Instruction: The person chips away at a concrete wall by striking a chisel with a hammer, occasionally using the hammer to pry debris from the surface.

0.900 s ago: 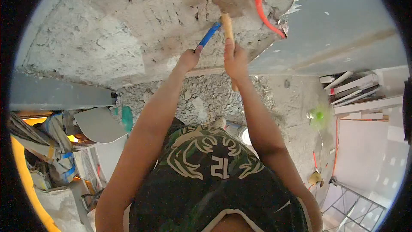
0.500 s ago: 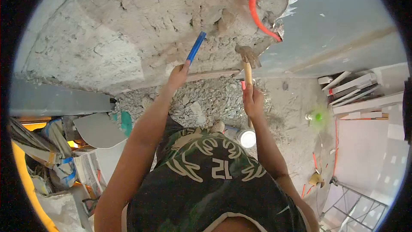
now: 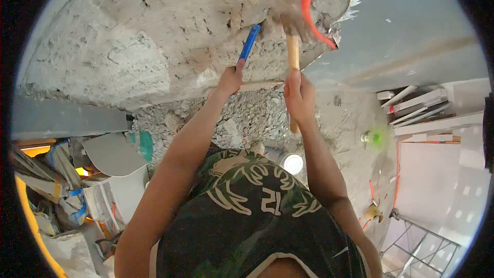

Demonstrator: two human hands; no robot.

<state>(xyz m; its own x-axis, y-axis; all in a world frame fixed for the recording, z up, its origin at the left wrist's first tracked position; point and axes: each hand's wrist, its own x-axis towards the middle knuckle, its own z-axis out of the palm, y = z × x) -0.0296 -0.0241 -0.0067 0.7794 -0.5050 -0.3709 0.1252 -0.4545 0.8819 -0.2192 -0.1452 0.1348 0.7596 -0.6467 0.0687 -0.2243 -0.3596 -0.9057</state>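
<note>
Blue, the chisel clenched in the left hand slants up-right at upper centre. Just right of its upper end I see the blurred head of a wooden-handled hammer, gripped by the right hand.

Rough broken wall upper left to centre; smooth grey wall upper right. Rubble mid-frame, dusty floor right of it. Boards piled far right, pale panel below, green glow centre-right, clutter lower left.
</note>
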